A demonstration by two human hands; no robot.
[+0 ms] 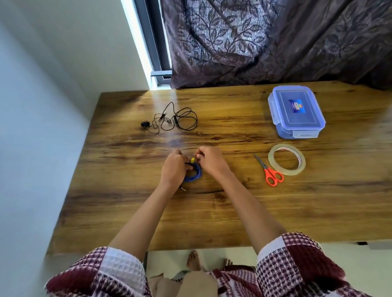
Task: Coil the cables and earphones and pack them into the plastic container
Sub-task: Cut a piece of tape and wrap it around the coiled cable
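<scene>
Both forearms reach forward, the left hand gripping the coiled blue cable, the right hand at its 1 o'clock pinching its yellow end.

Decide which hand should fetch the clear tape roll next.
Likely the right hand: the clear tape roll lies on its side, while the left hand grips the blue coiled cable.

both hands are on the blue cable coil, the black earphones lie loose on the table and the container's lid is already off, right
Not quite. The head view shows the plastic container with its lid on, not off. The rest holds: the left hand and right hand grip the blue cable coil, and the black earphones lie loose on the table.
</scene>
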